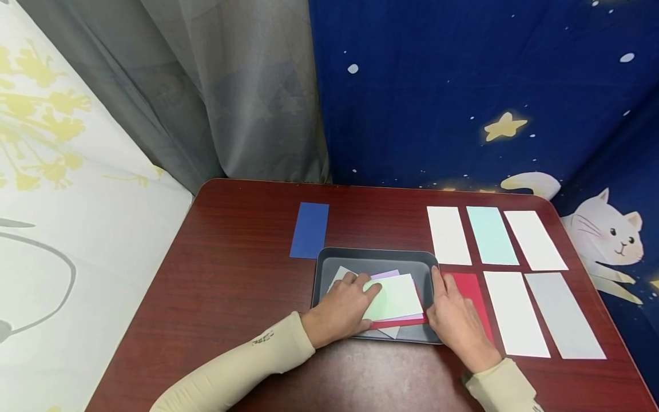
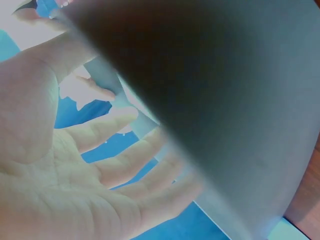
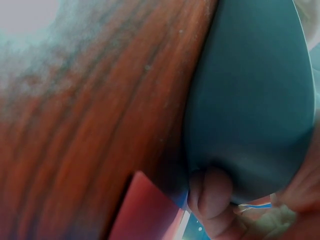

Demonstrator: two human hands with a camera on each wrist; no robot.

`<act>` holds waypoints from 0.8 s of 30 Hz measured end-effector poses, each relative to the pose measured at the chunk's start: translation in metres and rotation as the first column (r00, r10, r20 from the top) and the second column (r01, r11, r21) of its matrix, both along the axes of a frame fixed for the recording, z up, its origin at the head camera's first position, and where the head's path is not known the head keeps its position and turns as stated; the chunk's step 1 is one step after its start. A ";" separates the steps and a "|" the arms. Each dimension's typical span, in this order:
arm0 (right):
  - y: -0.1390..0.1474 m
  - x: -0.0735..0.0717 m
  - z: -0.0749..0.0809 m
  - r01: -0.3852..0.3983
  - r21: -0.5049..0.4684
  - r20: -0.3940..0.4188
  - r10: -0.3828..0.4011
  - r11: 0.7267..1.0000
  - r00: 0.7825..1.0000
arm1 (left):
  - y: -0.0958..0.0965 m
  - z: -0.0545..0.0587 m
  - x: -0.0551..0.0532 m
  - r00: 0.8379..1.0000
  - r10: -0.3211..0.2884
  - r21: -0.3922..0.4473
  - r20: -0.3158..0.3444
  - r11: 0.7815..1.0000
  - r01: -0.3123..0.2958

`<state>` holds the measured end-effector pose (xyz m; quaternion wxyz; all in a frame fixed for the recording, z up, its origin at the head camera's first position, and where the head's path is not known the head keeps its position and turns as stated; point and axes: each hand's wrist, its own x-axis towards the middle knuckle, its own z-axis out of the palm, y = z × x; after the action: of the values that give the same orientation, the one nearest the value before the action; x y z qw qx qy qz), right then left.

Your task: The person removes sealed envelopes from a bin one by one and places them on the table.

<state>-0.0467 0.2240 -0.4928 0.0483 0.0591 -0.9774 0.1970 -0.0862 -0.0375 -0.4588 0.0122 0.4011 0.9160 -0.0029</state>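
Observation:
On the table sits a dark grey tray (image 1: 417, 261) with overlapping cards in it: a pale green card (image 1: 396, 297) on top, with purple, red and grey ones showing beneath. My left hand (image 1: 340, 309) reaches over the tray's left part and touches the cards, its fingers spread and slightly bent in the left wrist view. My right hand (image 1: 455, 320) grips the tray's right edge, with fingertips (image 3: 215, 192) against the outer wall in the right wrist view. A red card (image 1: 473, 294) lies on the table, partly hidden by my right hand.
Behind the tray's left corner lies a blue card (image 1: 310, 230). On the right lie white cards (image 1: 449, 234), a mint card (image 1: 492, 235) and a grey card (image 1: 565, 315), set out in two rows. Curtains hang along the table's far edge.

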 end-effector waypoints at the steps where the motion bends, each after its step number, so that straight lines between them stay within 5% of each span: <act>1: 0.000 0.000 0.000 -0.001 -0.001 -0.003 0.001 1.000 1.000 | 0.000 0.000 0.000 1.000 -0.002 0.005 -0.003 1.000 0.002; 24: 0.003 -0.001 -0.007 -0.019 -0.002 -0.066 0.019 1.000 0.998 | -0.002 0.008 -0.006 0.999 0.047 -0.010 -0.018 0.999 -0.047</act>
<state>-0.0472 0.2275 -0.4996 0.0788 0.0750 -0.9744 0.1968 -0.0921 -0.0392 -0.4505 0.0060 0.3791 0.9253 -0.0111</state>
